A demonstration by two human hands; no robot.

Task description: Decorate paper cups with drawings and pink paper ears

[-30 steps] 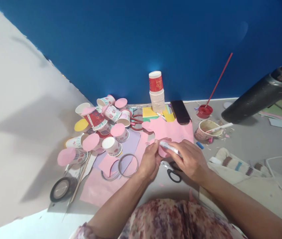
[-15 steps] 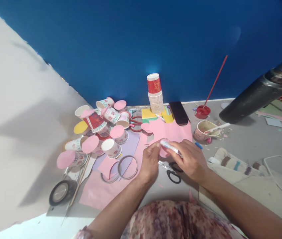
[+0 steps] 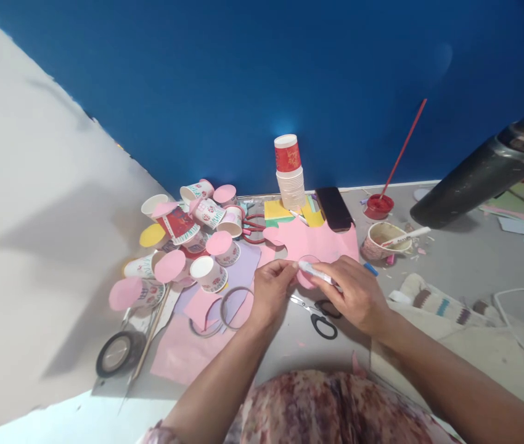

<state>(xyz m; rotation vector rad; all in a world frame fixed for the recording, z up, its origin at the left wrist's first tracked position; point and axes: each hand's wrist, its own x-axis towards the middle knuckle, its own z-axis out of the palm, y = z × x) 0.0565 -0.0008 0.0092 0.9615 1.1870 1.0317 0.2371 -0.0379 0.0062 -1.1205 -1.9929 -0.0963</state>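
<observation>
My left hand [image 3: 274, 287] pinches the edge of a round pink paper piece [image 3: 306, 281], partly hidden by my fingers. Closed around a small white tube [image 3: 316, 272], my right hand [image 3: 357, 295] holds it slanting across the pink piece, its left end close to my left fingertips. Black-handled scissors [image 3: 314, 313] lie just below both hands, blades pointing left. Behind the hands spreads a pink sheet [image 3: 311, 240] with a cut-out, wavy edge.
Paper cups [image 3: 209, 273], several capped with pink discs, cluster at the left. A cup stack [image 3: 290, 176] and a phone [image 3: 334, 208] stand and lie by the blue wall. Rightward are a red pot [image 3: 378, 208], a cup with a marker [image 3: 382, 243] and a leaning flask [image 3: 479, 176].
My left hand has shifted slightly left, with its fingers stretched flatter along the pink piece's edge. My right hand still holds the white tube over it. The view has moved a little.
</observation>
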